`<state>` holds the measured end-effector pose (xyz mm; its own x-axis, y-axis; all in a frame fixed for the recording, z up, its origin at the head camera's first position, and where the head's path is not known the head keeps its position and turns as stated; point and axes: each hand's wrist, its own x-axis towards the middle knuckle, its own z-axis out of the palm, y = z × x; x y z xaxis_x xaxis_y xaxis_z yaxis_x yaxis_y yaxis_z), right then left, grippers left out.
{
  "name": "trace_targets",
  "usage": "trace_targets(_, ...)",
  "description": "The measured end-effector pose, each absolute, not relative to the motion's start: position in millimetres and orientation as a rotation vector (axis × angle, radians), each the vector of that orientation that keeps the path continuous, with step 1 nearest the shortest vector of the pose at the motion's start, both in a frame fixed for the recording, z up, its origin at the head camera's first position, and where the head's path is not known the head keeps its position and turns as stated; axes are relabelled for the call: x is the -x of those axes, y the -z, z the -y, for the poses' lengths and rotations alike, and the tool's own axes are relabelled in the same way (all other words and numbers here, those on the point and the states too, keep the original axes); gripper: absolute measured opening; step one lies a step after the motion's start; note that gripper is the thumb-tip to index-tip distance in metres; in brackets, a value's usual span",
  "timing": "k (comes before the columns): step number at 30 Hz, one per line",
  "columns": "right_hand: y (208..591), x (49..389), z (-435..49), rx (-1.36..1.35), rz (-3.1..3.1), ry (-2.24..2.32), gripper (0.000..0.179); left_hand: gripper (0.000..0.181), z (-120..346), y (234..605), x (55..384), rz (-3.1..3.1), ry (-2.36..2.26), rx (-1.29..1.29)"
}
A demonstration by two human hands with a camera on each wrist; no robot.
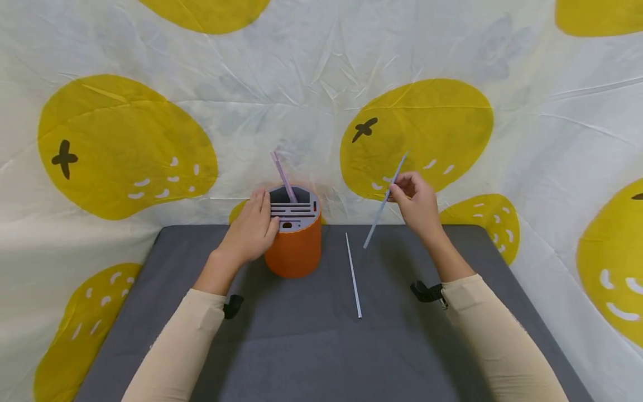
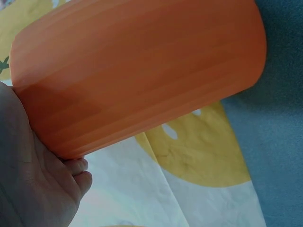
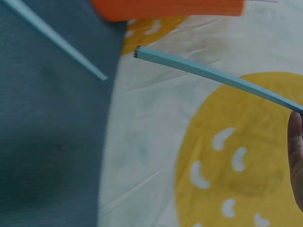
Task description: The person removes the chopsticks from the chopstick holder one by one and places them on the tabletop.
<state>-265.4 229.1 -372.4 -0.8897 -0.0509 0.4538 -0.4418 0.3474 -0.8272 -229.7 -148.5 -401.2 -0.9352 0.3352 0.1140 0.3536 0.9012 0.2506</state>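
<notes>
In the head view an orange pen holder [image 1: 293, 254] with a grey slotted top stands near the table's back edge. A pale purple pencil [image 1: 283, 176] leans out of its rear compartment. My left hand [image 1: 250, 226] rests on the holder's left rim, fingers stretched along the top; the left wrist view shows the palm [image 2: 33, 175] against the rim. Between thumb and fingers, my right hand [image 1: 416, 204] pinches a light blue pencil [image 1: 378, 219], slanted above the table's back edge. Another pale pencil [image 1: 354, 279] lies on the table between the hands.
A dark grey cloth covers the table [image 1: 301, 357]. Close behind its back edge hangs a white curtain [image 1: 281, 67] printed with yellow shapes, which also runs along both sides.
</notes>
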Motion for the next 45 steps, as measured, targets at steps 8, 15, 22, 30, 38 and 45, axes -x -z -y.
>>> trace_targets(8,409.3,270.1,-237.3,-0.387,2.511,-1.463,0.025,0.072,148.1,401.0,229.8,2.970,0.391,0.560)
trace_targets(15,443.4,275.1,-237.9,-0.379,2.656,-1.396,0.017,0.072,147.9,400.6,229.5,2.985,0.386,0.553)
trace_targets(22,472.0,277.3,-233.1,-0.337,2.710,-1.456,0.012,0.072,149.6,399.0,229.0,2.997,0.383,0.541)
trace_targets(30,488.0,277.1,-230.9,-0.241,2.807,-1.421,0.016,0.073,148.1,398.9,229.8,3.005,0.390,0.543)
trace_targets(38,505.7,279.8,-228.5,-0.171,2.861,-1.464,0.016,0.072,147.7,398.4,229.7,2.994,0.390,0.547)
trace_targets(45,519.2,280.6,-223.9,-0.069,2.885,-1.632,0.017,0.072,147.3,398.5,228.3,2.991,0.391,0.546)
